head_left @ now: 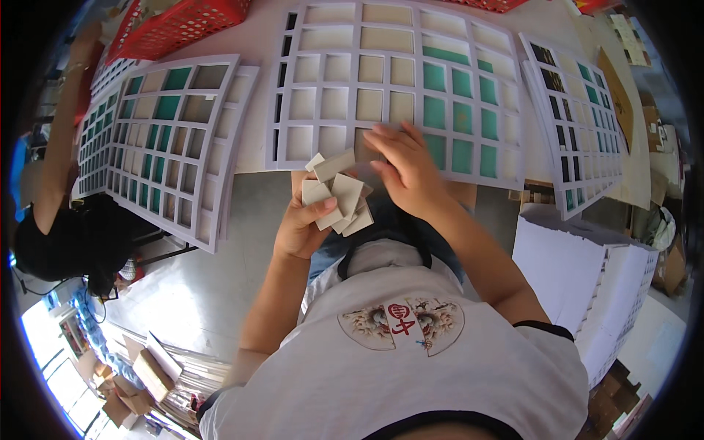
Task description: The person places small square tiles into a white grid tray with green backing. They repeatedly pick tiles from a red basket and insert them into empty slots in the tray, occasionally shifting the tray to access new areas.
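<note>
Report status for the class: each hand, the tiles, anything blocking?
Left hand gripping pale tiles, unevenly stacked. Right hand open over near edge of white grid frame, contact unclear. Right hand hides part of frame; no other obstruction seen there.

1. The pale worktop (254, 110) spans the view from left to right.
2. At the middle of its near edge lies a white grid panel (396, 86), with cream, green and black cells.
3. Overlapping grid panels (169, 110) lie toward the left, jutting past the near edge.
4. More panels (579, 117) lie toward the right, also overhanging.
5. A red perforated basket (194, 26) sits near the far edge, left of centre.
</note>
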A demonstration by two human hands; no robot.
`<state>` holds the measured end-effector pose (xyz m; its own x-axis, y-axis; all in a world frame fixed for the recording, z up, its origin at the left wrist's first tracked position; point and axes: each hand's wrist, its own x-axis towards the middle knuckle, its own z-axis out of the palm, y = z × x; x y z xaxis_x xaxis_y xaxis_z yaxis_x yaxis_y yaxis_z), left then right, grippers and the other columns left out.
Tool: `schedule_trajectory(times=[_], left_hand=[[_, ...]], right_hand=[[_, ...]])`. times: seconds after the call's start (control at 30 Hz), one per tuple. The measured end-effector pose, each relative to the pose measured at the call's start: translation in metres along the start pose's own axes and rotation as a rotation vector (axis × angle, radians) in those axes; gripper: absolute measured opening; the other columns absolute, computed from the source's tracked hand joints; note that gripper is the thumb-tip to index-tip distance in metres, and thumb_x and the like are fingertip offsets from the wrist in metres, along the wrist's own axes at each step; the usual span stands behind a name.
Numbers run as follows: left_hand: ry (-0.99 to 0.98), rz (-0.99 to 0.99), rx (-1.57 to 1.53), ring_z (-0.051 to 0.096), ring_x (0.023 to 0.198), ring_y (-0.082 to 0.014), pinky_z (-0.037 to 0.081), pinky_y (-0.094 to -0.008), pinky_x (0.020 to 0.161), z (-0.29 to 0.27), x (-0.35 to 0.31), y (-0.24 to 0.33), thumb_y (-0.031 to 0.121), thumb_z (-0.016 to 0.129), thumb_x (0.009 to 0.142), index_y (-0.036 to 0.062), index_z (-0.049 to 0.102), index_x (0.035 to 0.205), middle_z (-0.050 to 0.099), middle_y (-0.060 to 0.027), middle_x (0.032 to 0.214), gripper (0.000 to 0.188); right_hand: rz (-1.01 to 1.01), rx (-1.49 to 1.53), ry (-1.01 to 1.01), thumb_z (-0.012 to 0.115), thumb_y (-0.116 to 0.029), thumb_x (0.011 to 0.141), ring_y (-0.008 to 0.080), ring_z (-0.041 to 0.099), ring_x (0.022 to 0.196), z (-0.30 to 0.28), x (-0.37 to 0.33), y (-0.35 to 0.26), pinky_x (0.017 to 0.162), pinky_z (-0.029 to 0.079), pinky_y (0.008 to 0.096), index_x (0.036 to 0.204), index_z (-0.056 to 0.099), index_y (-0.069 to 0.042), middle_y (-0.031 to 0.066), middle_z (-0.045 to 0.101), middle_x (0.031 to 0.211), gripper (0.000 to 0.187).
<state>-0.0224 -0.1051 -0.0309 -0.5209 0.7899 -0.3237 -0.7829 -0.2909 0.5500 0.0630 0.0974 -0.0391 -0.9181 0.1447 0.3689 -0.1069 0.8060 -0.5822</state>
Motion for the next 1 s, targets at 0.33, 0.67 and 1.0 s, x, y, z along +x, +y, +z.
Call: schedule_trajectory(times=[0.33,0.67,1.0], left_hand=[[-0.067,-0.212,0.104,0.063,0.11,-0.0298,0.053,-0.0427,0.093,0.023,-0.003,0.004,-0.003,0.07,0.077,0.0036,0.055,0.124,0.061,-0.018,0.121,0.049],[-0.149,-0.291,0.232,0.062,0.111,-0.0307,0.051,-0.0415,0.095,0.046,0.02,-0.038,-0.002,0.073,0.076,0.0057,0.057,0.121,0.06,-0.0167,0.121,0.049],[-0.105,-0.194,0.217,0.061,0.109,-0.0199,0.05,-0.0342,0.095,0.046,0.04,-0.048,-0.008,0.072,0.076,0.0047,0.059,0.121,0.061,-0.0088,0.121,0.048]], right_hand=[[0.061,0.464,0.106,0.066,0.001,0.084,0.0249,0.059,0.102,-0.03,-0.003,-0.02,0.09,0.046,0.0339,0.101,0.064,0.0,0.0087,0.063,0.109,0.016],[0.357,0.245,-0.059,0.058,0.001,0.088,0.022,0.059,0.079,-0.093,-0.005,0.052,0.077,0.048,0.0324,0.116,0.062,-0.003,0.0112,0.063,0.092,0.029],[0.05,-0.201,0.057,0.064,-0.006,0.084,0.0308,0.057,0.105,-0.065,-0.028,0.05,0.084,0.048,0.0411,0.109,0.064,-0.004,0.0092,0.061,0.109,0.025]])
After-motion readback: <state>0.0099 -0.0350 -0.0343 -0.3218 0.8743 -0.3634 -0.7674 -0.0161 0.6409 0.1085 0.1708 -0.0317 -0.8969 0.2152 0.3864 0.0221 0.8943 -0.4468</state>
